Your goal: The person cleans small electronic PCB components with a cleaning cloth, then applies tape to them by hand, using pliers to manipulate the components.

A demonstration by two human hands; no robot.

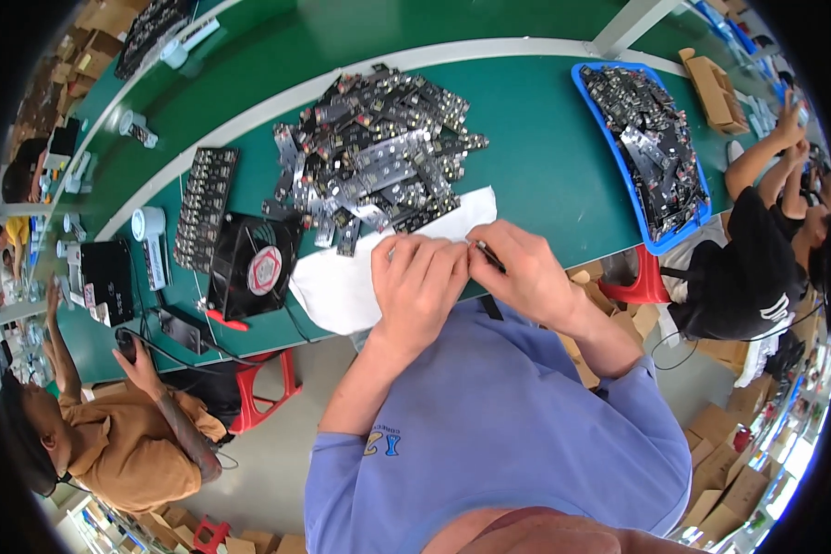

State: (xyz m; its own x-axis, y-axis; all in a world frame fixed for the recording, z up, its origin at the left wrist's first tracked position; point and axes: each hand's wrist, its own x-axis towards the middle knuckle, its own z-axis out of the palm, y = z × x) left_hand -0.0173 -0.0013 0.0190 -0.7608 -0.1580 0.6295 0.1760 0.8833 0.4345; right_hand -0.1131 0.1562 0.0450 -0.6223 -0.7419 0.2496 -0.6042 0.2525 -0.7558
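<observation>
My left hand and my right hand meet fingertip to fingertip over the table's near edge. A small dark strip shows between the curled fingers of my right hand; its exact kind is hidden. The fingers of my left hand are bent and pressed together, and whatever they pinch is covered. Under and beyond the hands lies a white cloth or sheet. Just past it rises a loose heap of small black and silver circuit boards.
A black fan stands left of the cloth, with red-handled pliers near it. Behind the fan lies a panel of joined boards. A blue tray of boards sits at right. Co-workers sit on both sides; one holds a dark object.
</observation>
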